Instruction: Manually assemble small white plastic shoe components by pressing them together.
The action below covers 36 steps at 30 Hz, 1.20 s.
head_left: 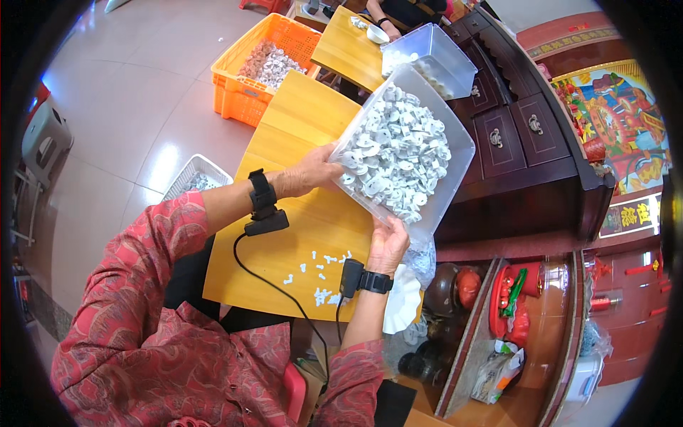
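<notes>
Both my hands grip a translucent plastic bin heaped with small white plastic parts. It is tilted, its mouth facing me, above the far right of the yellow wooden table. My left hand clasps the bin's left edge, fingers partly hidden behind it. At the lower corner, my right hand holds the rim. Several loose white plastic pieces lie scattered on the table near my right wrist. Beside that wrist, a white scalloped dish sits at the table's right edge.
An orange crate with white and brownish parts stands on the floor beyond the table. A white basket is at the left. Another person's hand rests by a second clear bin. A dark cabinet stands right; cables hang from my wrist straps.
</notes>
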Available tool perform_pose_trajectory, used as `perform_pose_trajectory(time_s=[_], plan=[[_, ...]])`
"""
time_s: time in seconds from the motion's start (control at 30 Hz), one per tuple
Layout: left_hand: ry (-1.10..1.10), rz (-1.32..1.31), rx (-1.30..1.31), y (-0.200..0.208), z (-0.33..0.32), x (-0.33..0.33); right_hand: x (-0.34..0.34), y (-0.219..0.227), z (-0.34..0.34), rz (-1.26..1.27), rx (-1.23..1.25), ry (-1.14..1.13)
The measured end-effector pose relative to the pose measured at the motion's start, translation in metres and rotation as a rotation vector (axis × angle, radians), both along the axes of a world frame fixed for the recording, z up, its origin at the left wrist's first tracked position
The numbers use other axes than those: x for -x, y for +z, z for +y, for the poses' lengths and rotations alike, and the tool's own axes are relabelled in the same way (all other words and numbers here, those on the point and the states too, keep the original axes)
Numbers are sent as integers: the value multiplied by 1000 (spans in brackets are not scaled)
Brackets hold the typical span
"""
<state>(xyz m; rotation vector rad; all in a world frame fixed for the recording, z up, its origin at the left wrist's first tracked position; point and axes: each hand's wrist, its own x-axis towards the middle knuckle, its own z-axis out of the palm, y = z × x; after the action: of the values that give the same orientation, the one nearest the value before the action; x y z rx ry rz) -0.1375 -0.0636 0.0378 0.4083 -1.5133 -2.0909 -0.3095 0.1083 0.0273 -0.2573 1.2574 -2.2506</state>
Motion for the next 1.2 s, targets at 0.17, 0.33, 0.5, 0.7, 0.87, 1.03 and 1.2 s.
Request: perform_pose_trajectory(time_s=[0.17,0.33,0.5,0.7,0.87,1.03,1.2], plan=[[22,-391,-37,51,-38,-15,-8,-2,-6,57,28,17],[118,-500,26,77,-70,2,-20,1,-6,62,45,106],[407,-626,60,73,-105,25,-23,-14,-5,53,81,111],[541,-272,367,61,-79,10,-29,-6,0,-5,87,211],[570,-208,505,73,-53,3,-17,-20,11,21,166,348],[579,-50,553,70,-60,6,-13,-29,-7,-13,195,320],[623,-83,639,63,-72,19,-1,-26,-20,-52,154,316]])
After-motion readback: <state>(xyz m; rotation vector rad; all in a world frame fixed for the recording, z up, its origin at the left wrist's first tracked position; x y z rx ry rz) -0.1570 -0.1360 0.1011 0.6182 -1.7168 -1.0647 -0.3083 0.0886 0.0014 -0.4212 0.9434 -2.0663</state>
